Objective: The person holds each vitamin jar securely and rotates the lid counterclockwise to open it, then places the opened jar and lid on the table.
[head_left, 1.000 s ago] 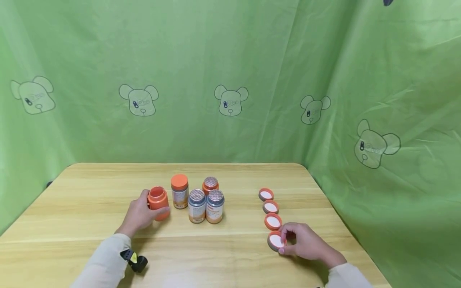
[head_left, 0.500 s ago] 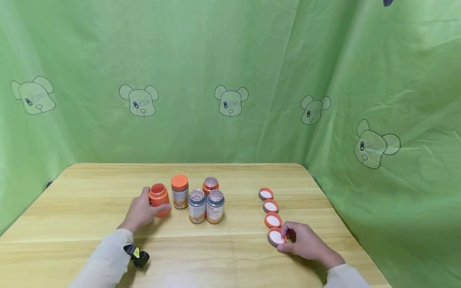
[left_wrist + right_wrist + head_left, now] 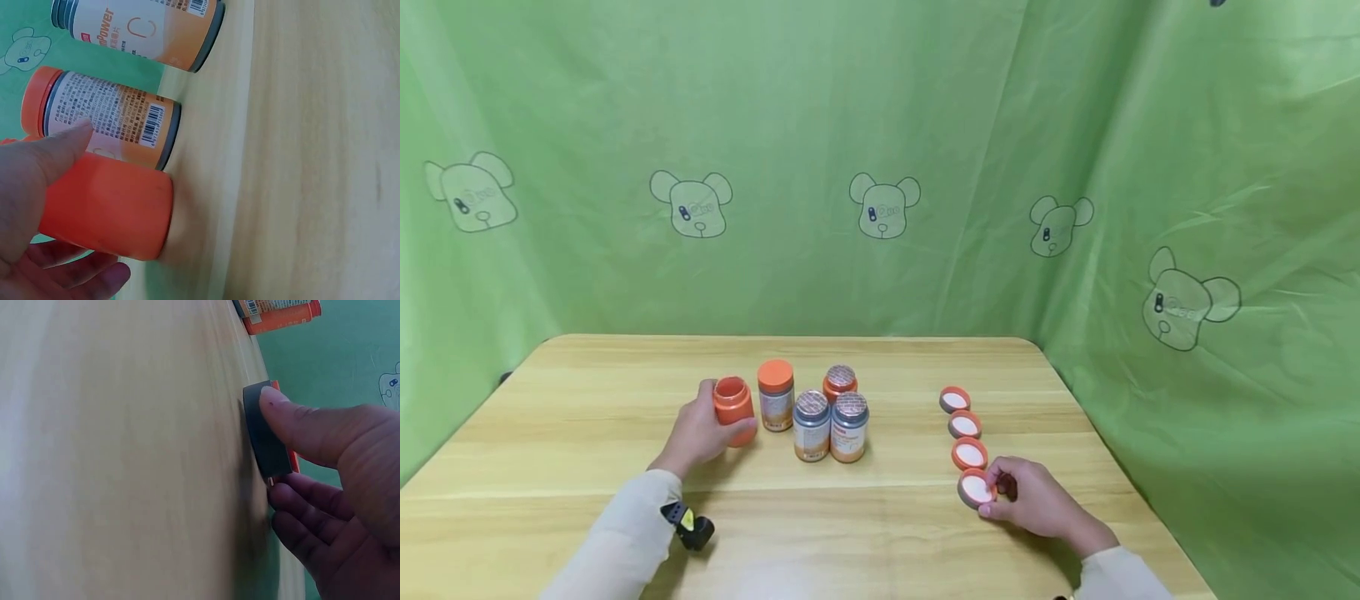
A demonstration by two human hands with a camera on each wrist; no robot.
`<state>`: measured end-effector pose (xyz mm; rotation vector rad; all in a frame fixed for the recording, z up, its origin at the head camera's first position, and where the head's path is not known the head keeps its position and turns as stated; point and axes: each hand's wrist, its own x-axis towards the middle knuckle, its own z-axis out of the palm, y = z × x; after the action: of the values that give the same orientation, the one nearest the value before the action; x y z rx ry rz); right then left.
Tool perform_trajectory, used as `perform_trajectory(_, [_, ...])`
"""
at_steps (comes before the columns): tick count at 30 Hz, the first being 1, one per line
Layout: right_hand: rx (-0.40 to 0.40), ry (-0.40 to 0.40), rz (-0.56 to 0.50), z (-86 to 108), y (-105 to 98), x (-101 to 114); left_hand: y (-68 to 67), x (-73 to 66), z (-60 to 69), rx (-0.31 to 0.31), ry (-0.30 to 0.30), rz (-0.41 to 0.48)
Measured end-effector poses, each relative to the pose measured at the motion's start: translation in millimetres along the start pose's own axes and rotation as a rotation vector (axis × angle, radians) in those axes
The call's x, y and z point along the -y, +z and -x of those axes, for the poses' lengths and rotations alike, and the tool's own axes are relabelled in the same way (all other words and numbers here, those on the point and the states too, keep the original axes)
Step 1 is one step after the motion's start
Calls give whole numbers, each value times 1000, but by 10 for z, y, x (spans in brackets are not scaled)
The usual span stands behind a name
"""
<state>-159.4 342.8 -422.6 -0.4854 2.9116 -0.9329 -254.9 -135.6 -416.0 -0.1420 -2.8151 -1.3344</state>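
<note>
My left hand (image 3: 697, 432) grips an uncapped orange bottle (image 3: 733, 406), thumb on its near side and fingers behind. The bottle stands upright just left of a grey bottle with an orange cap (image 3: 776, 396). At the right, my right hand (image 3: 1037, 500) pinches a grey-and-orange cap (image 3: 976, 490) by its edge, white liner up. This cap is the nearest in a slanting row, close against an orange cap (image 3: 969, 455). In the right wrist view, my thumb covers part of the pinched cap's grey side (image 3: 264, 434).
Two foil-sealed grey bottles (image 3: 812, 429) stand mid-table, with a foil-sealed orange bottle (image 3: 840, 383) partly hidden behind them. Two more grey-and-orange caps (image 3: 954, 400) lie farther up the row. Green curtain (image 3: 790, 275) hangs behind the wooden table (image 3: 820, 542) and along its right side.
My left hand has shifted the orange bottle away from me and slightly right, nearer the capped bottle. My right hand has slid its cap a little farther up against the row.
</note>
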Motion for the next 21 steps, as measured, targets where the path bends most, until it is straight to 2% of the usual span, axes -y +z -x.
perform_trajectory(5, [-17, 0, -2, -12, -41, 27, -29, -93, -8, -28, 31, -15])
perform_trajectory(12, [-97, -10, 31, -58, -105, 128, -86, -292, -55, -59, 86, -88])
perform_trajectory(16, [-120, -40, 28, -111, -120, 198, -104, -423, -94, -55, 124, -144])
perform_trajectory(21, [-123, -75, 4, -214, -117, 287, -101, -580, -165, -21, 171, -234])
